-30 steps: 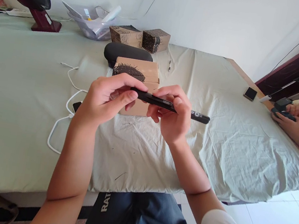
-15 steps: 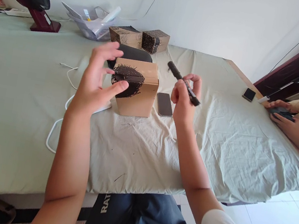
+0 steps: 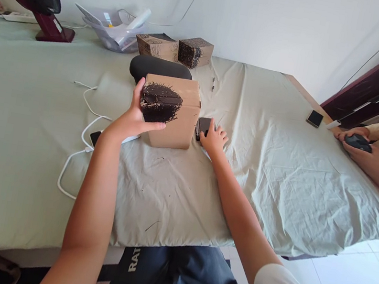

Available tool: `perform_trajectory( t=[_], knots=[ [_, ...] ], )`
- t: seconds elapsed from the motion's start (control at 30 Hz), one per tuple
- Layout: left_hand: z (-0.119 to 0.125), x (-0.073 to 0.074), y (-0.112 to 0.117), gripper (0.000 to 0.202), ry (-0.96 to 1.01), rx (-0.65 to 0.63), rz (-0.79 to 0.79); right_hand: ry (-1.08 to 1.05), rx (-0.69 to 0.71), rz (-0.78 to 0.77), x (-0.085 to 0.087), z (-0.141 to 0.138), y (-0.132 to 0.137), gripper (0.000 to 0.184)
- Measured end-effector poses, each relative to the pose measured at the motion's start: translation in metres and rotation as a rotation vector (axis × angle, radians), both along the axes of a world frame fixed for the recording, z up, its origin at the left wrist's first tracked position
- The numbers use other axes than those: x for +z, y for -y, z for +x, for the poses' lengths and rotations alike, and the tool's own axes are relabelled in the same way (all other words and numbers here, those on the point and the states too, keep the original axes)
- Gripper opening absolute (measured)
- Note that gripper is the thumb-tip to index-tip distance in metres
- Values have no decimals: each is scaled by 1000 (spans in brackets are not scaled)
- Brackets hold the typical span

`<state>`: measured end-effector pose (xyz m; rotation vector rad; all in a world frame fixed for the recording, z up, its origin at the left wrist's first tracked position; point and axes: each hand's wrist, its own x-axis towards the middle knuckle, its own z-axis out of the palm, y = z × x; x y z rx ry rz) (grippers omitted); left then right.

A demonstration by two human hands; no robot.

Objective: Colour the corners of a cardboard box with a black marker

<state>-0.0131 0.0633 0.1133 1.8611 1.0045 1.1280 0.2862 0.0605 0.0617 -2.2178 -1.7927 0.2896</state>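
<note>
A cardboard box [image 3: 182,121] stands on the cloth-covered table, with a dark, scribbled black patch over its upper left edge. My left hand [image 3: 134,119] grips the box's left side, thumb across the front and fingers at the far left corner. Just right of the box lies a dark phone [image 3: 205,124]. Over the phone rests my right hand [image 3: 213,139], its fingers spread. A black marker [image 3: 197,131] lies between box and phone, partly hidden, close to my right fingertips.
Behind the box sits a black case [image 3: 162,66]. Two scribbled boxes, one a darker box [image 3: 195,52], stand by the wall beside a plastic basket [image 3: 115,35]. A small pen [image 3: 213,85], white cable [image 3: 83,136] and fan [image 3: 54,27] are around. Another person's hands [image 3: 359,144] hold a dark object at right.
My right hand has come down from the air to the phone, and the marker has left its grasp. My left hand has closed onto the box's left side.
</note>
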Motion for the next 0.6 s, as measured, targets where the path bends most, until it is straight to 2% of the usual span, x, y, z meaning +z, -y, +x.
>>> perform_trajectory(
  t=[0.03, 0.1, 0.2, 0.23, 0.3, 0.4, 0.43, 0.5, 0.6],
  knots=[
    [-1, -2, -2, 154, 1, -11, 3, -6, -62, -26, 2, 1, -2, 86],
    [-5, -9, -7, 154, 26, -39, 23, -58, -97, -61, 5, 6, -6, 101],
    [-7, -25, -18, 153, 144, -89, 55, -279, -155, -39, 5, 14, -14, 117],
    [-6, -31, -21, 154, 191, -94, 61, -362, -175, -22, 4, 17, -16, 117],
    [-3, -44, -27, 155, 260, -76, 65, -502, -176, 2, 1, 22, -20, 96],
    [5, -64, -31, 142, 283, -22, 18, -686, -118, 0, -2, 25, -23, 38],
    [8, -69, -31, 137, 291, -2, -1, -764, -102, 6, -2, 25, -24, 25],
    [14, -76, -32, 132, 320, 43, -9, -924, -83, 40, 0, 23, -25, 18],
    [20, -78, -36, 137, 371, 124, 29, -1116, -59, 124, 11, 23, -24, 29]
  ],
)
